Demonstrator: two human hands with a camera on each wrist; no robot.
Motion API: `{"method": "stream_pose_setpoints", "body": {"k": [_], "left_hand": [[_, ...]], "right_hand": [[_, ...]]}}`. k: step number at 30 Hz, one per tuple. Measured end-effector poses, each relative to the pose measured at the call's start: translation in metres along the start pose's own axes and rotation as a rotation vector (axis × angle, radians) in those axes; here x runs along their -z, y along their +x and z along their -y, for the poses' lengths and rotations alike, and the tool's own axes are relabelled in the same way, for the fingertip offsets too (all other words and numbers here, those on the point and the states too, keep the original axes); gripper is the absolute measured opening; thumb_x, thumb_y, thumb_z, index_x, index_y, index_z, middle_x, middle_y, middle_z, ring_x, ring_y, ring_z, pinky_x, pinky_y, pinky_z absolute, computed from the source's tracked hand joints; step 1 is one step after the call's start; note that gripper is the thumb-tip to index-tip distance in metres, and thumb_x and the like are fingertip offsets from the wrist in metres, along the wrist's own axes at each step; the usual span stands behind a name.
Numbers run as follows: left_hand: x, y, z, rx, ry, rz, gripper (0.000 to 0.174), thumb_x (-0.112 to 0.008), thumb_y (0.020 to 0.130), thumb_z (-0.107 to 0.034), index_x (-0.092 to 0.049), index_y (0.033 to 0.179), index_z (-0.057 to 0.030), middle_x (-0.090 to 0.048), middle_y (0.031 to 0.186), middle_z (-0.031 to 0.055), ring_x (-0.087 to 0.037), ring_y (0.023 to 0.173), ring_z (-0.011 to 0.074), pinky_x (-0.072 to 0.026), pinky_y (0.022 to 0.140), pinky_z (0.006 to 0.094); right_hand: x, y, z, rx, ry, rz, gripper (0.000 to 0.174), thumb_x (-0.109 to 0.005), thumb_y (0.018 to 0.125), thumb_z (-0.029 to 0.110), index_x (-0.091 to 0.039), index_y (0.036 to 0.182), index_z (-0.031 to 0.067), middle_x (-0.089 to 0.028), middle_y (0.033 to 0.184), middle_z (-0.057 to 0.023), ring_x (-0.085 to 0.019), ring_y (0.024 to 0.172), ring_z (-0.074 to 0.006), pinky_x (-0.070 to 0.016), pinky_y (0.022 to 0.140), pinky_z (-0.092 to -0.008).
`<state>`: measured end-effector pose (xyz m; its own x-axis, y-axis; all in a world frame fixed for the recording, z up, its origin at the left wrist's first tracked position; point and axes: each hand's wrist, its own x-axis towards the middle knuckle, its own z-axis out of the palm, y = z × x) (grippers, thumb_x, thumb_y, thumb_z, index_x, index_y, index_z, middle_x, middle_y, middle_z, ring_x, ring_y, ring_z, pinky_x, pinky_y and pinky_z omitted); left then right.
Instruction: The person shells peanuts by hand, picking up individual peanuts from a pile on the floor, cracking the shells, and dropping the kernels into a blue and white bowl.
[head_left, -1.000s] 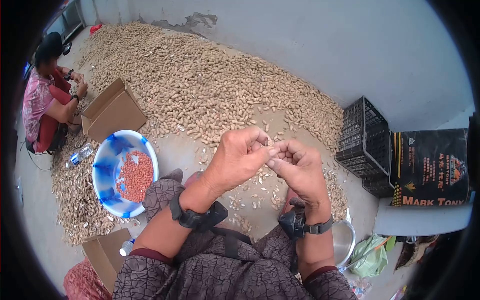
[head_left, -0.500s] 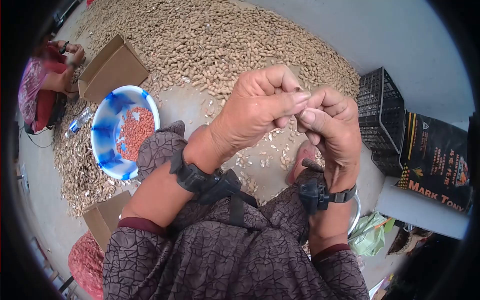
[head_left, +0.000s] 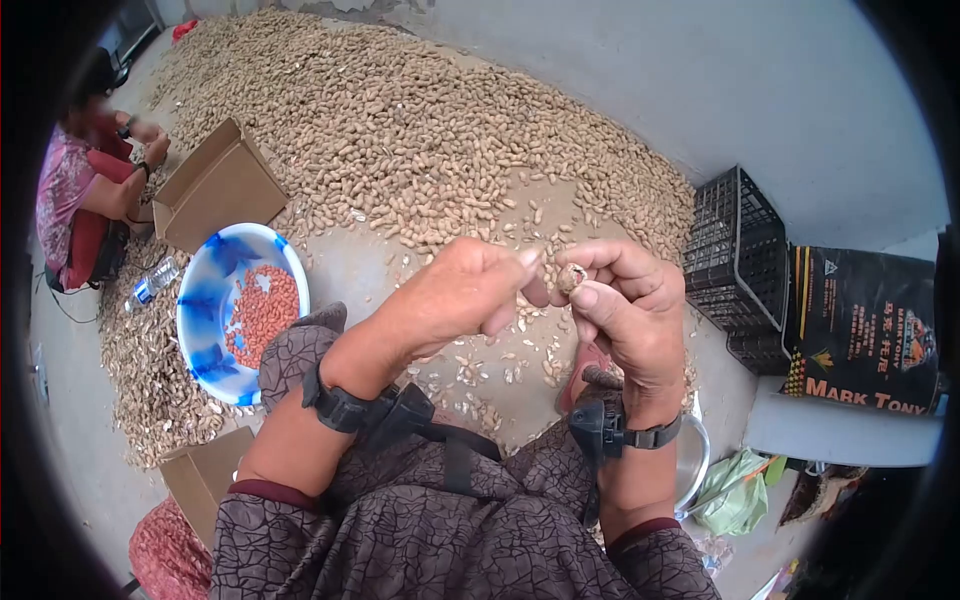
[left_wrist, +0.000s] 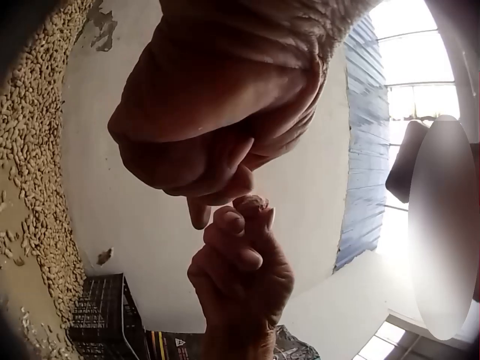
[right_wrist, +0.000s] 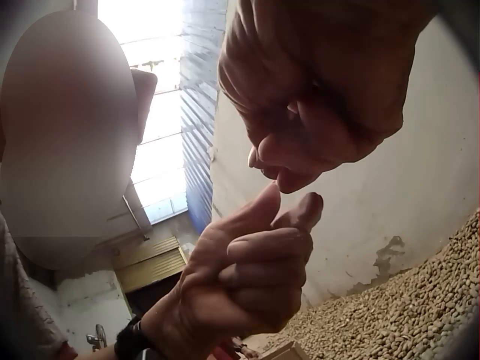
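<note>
My right hand [head_left: 630,300] pinches a peanut [head_left: 571,278] between thumb and fingers, its shell broken with a dark gap. Just left of it, my left hand [head_left: 455,300] has its fingers curled, the thumb tip close to the peanut. In the right wrist view the left hand [right_wrist: 247,270] shows thumb and forefinger apart with nothing seen between them; its palm is hidden. The peanut [left_wrist: 250,202] also shows at the right fingertips in the left wrist view. Left of my knee, a blue and white basin [head_left: 205,345] holds shelled red peanuts [head_left: 268,318].
A big heap of unshelled peanuts [head_left: 400,130] lies along the wall. Empty shells [head_left: 150,385] are piled at left, near a cardboard box [head_left: 222,190] and a bottle [head_left: 152,285]. Another person [head_left: 95,190] squats there. Black crates [head_left: 740,260] and a black sack [head_left: 865,340] stand at right.
The hands worked together at the fingertips earlier; now they are slightly apart, and the broken peanut shows in the right hand. Both hands rose in view, then came back down.
</note>
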<state>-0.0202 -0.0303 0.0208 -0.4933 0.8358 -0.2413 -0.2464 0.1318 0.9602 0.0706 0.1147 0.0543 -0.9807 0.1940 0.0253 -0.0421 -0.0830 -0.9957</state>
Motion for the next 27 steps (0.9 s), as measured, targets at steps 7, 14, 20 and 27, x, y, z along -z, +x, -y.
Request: {"method": "stream_pose_setpoints", "body": {"k": [7, 14, 20, 27], "left_hand": [[0.001, 0.000, -0.005, -0.041, -0.358, 0.115, 0.032, -0.048, 0.087, -0.029, -0.058, 0.076, -0.0010, -0.044, 0.050, -0.0027, -0.033, 0.042, 0.0018, -0.0230, 0.038, 0.0168], [0.004, 0.003, -0.005, -0.059, -0.321, 0.176, 0.029, -0.052, 0.086, -0.028, -0.057, 0.074, -0.0020, -0.045, 0.051, -0.0036, -0.033, 0.043, -0.0001, -0.0224, 0.037, 0.0143], [-0.002, 0.011, 0.005, -0.131, -0.214, 0.166, 0.030, -0.048, 0.087, -0.028, -0.057, 0.073, -0.0026, -0.043, 0.053, -0.0040, -0.034, 0.044, 0.0014, -0.0250, 0.038, 0.0164], [-0.011, 0.005, 0.000, -0.171, -0.273, 0.137, 0.031, -0.043, 0.090, -0.025, -0.055, 0.074, -0.0016, -0.040, 0.054, -0.0038, -0.034, 0.046, 0.0026, -0.0276, 0.040, 0.0179]], "right_hand": [[-0.002, 0.004, -0.018, 0.328, -0.360, -0.027, 0.011, -0.064, 0.070, 0.000, -0.059, 0.080, -0.0008, -0.055, 0.063, -0.0012, -0.047, 0.053, -0.0037, -0.0368, 0.046, -0.0186], [-0.001, 0.003, -0.016, 0.350, -0.549, -0.016, 0.012, -0.066, 0.067, 0.002, -0.057, 0.075, -0.0011, -0.049, 0.053, 0.0006, -0.043, 0.048, -0.0043, -0.0333, 0.042, -0.0198], [0.001, 0.006, -0.017, 0.379, -0.578, 0.002, 0.011, -0.066, 0.067, 0.001, -0.055, 0.070, 0.0005, -0.048, 0.052, 0.0000, -0.042, 0.047, -0.0044, -0.0331, 0.041, -0.0200], [0.005, 0.004, -0.018, 0.377, -0.420, -0.042, 0.006, -0.062, 0.070, -0.002, -0.056, 0.068, 0.0006, -0.055, 0.059, -0.0019, -0.047, 0.052, -0.0050, -0.0364, 0.045, -0.0187]]}}
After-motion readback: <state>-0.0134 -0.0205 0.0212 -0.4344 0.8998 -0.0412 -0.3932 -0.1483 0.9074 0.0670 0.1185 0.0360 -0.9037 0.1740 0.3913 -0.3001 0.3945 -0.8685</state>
